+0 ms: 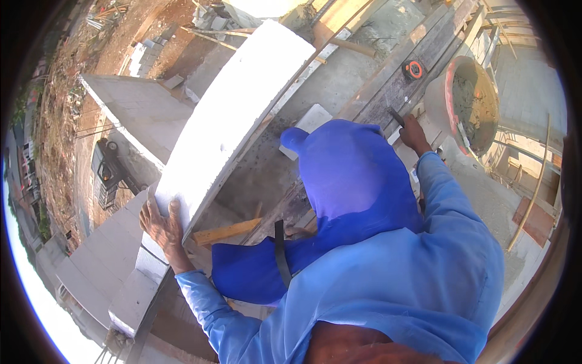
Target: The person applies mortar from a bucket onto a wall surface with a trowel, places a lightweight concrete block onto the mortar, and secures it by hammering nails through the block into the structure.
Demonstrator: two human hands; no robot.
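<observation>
My left hand rests with fingers apart on the near end of a long white block wall, sunlit along its top. My right hand is closed around the black handle of a tool; the rest of the tool is hard to make out. It is held over dark wooden planks, beside a round tub with a reddish rim and grey mortar inside. Blue cloth with a black strap bulges between my arms and hides part of the planks.
A small round orange-and-black object lies on the planks ahead of my right hand. A white block sits beyond the blue cloth. Lower left, more blockwork continues the wall. A dark vehicle stands on the ground far below, left.
</observation>
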